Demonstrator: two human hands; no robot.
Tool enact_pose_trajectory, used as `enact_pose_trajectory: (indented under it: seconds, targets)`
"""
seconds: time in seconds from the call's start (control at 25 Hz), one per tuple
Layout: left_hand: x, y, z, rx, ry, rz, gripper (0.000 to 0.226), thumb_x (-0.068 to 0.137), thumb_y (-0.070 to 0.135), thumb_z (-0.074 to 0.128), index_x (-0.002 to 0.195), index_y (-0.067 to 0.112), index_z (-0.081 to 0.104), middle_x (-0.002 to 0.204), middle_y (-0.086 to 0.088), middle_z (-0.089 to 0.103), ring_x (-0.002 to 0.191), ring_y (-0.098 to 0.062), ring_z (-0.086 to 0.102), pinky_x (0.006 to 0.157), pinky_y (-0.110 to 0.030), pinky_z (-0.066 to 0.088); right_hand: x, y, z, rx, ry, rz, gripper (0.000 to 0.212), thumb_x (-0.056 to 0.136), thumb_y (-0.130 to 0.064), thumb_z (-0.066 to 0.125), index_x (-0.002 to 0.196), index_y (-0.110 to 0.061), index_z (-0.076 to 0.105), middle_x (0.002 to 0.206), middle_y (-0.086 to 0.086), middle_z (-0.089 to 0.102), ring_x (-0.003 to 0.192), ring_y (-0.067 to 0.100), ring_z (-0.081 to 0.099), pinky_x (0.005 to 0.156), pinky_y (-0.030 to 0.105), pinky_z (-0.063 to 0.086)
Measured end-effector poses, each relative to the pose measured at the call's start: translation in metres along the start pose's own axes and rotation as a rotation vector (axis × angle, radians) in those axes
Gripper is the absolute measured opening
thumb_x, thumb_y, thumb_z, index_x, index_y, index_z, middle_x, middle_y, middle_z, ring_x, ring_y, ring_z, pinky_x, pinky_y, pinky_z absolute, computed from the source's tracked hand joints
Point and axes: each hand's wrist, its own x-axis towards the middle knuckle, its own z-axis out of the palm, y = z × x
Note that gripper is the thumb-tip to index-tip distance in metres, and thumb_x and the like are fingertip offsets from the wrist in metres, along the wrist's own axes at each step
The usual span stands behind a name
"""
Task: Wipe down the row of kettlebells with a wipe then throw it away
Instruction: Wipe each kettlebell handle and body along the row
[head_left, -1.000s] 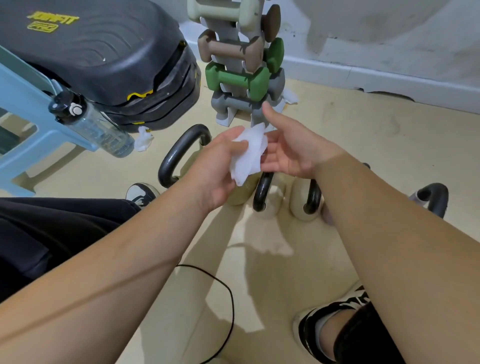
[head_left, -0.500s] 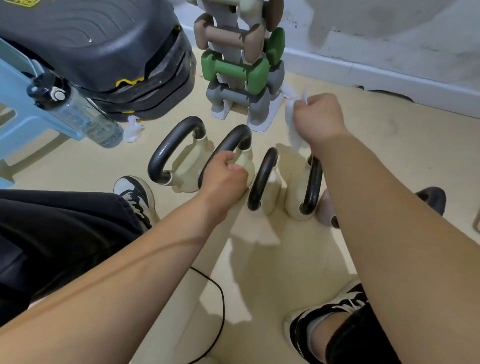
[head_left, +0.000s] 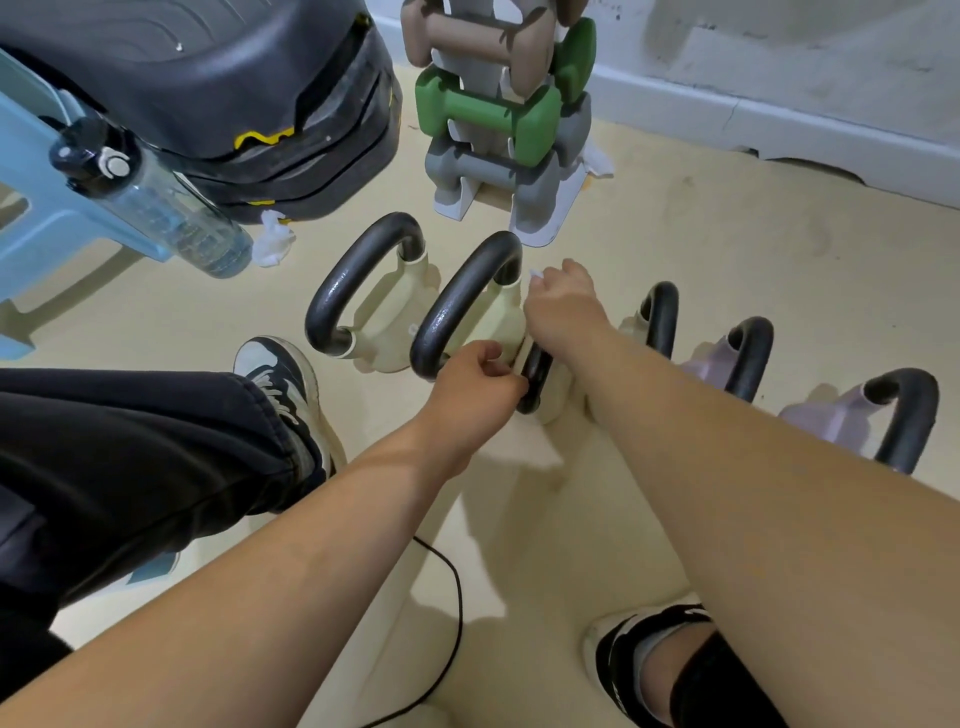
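A: Head view. Right hand (head_left: 563, 306) fisted over the third kettlebell (head_left: 540, 384) in the row, counting out from the dumbbell rack (head_left: 498, 119). A white corner of the wipe (head_left: 535, 274) pokes out of the fist on the rack side; the rest is hidden under the palm.

B: Left hand (head_left: 475, 387)?

A: Fingers curled tight at the near end of that kettlebell's black handle, pinching what looks like a pale edge. Can't tell if it's wipe or the bell's body.

B: Risks?

A: Bells sit close together. The second kettlebell (head_left: 467, 306), next one toward the rack, is touching or nearly touching the right knuckles, so a hard stroke could jam fingers between handles or rock a bell over. The wipe is bunched, so it may skip the underside of the handle.

B: Rest of the row?

A: The lilac kettlebell (head_left: 831, 415) and its neighbours, on the side away from the rack, probably still need doing. One wipe may dry out first. No bin in view.
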Motion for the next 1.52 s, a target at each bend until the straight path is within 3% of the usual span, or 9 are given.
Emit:
enact_pose_trajectory:
  seconds: [0.12, 0.28, 0.48, 0.72, 0.92, 1.08, 1.24, 1.36, 1.52]
  targets:
    - [-0.002, 0.002, -0.003, -0.024, -0.038, -0.023, 0.052, 0.091, 0.008, 0.061, 0.141, 0.015, 0.051, 0.109, 0.003, 0.068, 0.109, -0.023, 0.068, 0.099, -0.041, 0.055, 0.001, -0.002, -0.015, 0.086, -0.032, 0.060, 0.024, 0.103, -0.018, 0.037, 0.102, -0.009, 0.059, 0.104, 0.012, 0.055, 0.094, 0.028, 0.048, 0.082, 0.030, 0.039]
    - [0.001, 0.000, -0.001, -0.039, -0.039, -0.037, 0.046, 0.083, 0.006, 0.056, 0.128, 0.016, 0.062, 0.104, -0.004, 0.075, 0.107, -0.028, 0.071, 0.092, -0.035, 0.057, -0.051, 0.007, 0.011, -0.230, 0.084, -0.253, 0.040, 0.103, -0.014, 0.034, 0.130, 0.000, 0.061, 0.153, 0.014, 0.042, 0.149, 0.032, 0.017, 0.124, 0.042, 0.014]
    - [0.004, -0.005, -0.006, -0.175, -0.043, -0.049, 0.030, 0.084, -0.003, 0.052, 0.089, 0.024, 0.061, 0.108, -0.011, 0.070, 0.094, -0.023, 0.066, 0.100, -0.049, 0.055, -0.084, 0.034, 0.029, -0.303, 0.069, -0.493, 0.047, 0.102, -0.025, 0.036, 0.138, -0.003, 0.057, 0.158, 0.005, 0.042, 0.156, 0.025, 0.007, 0.127, 0.046, 0.010]
    - [0.009, -0.001, -0.021, -0.244, -0.052, -0.067, 0.026, 0.092, -0.007, 0.054, 0.098, 0.018, 0.059, 0.119, -0.019, 0.067, 0.094, -0.025, 0.068, 0.093, -0.042, 0.057, -0.009, 0.006, -0.018, 0.354, -0.047, 0.038, 0.035, 0.104, -0.018, 0.039, 0.107, -0.004, 0.071, 0.115, 0.008, 0.068, 0.114, 0.025, 0.058, 0.089, 0.020, 0.043]
    - [0.009, 0.004, -0.019, -0.274, -0.051, -0.079, 0.029, 0.095, -0.004, 0.054, 0.120, 0.009, 0.061, 0.114, -0.017, 0.070, 0.098, -0.025, 0.071, 0.095, -0.042, 0.058, -0.020, -0.004, -0.003, 0.536, 0.108, 0.200, 0.039, 0.104, -0.022, 0.033, 0.134, -0.015, 0.058, 0.139, 0.004, 0.054, 0.117, 0.023, 0.053, 0.089, 0.025, 0.037]
    - [0.008, 0.002, -0.016, -0.286, -0.078, -0.047, 0.018, 0.089, -0.007, 0.051, 0.096, 0.001, 0.065, 0.088, -0.022, 0.068, 0.079, -0.025, 0.061, 0.074, -0.040, 0.057, -0.060, -0.012, 0.045, 0.283, 0.200, 0.046, 0.043, 0.104, -0.026, 0.028, 0.130, -0.004, 0.054, 0.169, -0.006, -0.005, 0.155, 0.018, 0.008, 0.123, 0.037, 0.019]
    - [0.011, -0.006, -0.025, -0.311, -0.069, -0.062, 0.028, 0.088, -0.012, 0.041, 0.097, 0.000, 0.065, 0.091, -0.012, 0.058, 0.082, -0.024, 0.053, 0.068, -0.031, 0.052, -0.085, -0.003, 0.060, -0.118, 0.189, -0.104, 0.047, 0.106, -0.025, 0.025, 0.135, 0.002, 0.049, 0.170, 0.001, -0.003, 0.154, 0.028, -0.021, 0.127, 0.044, 0.003]
    - [0.015, -0.007, -0.022, -0.296, -0.102, -0.068, 0.029, 0.089, -0.009, 0.043, 0.107, -0.009, 0.066, 0.094, -0.020, 0.069, 0.084, -0.028, 0.064, 0.084, -0.038, 0.057, -0.059, -0.010, 0.030, -0.278, 0.201, -0.143, 0.056, 0.106, -0.033, 0.024, 0.128, 0.006, 0.058, 0.153, 0.013, 0.041, 0.154, 0.029, 0.010, 0.124, 0.041, 0.017]
    - [0.017, -0.003, -0.021, -0.280, -0.053, -0.131, 0.024, 0.097, -0.002, 0.046, 0.102, 0.014, 0.063, 0.112, -0.018, 0.072, 0.107, -0.030, 0.071, 0.095, -0.042, 0.059, -0.006, -0.009, -0.017, -0.448, 0.027, 0.057, 0.059, 0.098, -0.052, 0.021, 0.113, -0.009, 0.059, 0.111, 0.015, 0.058, 0.099, 0.034, 0.056, 0.081, 0.040, 0.044]
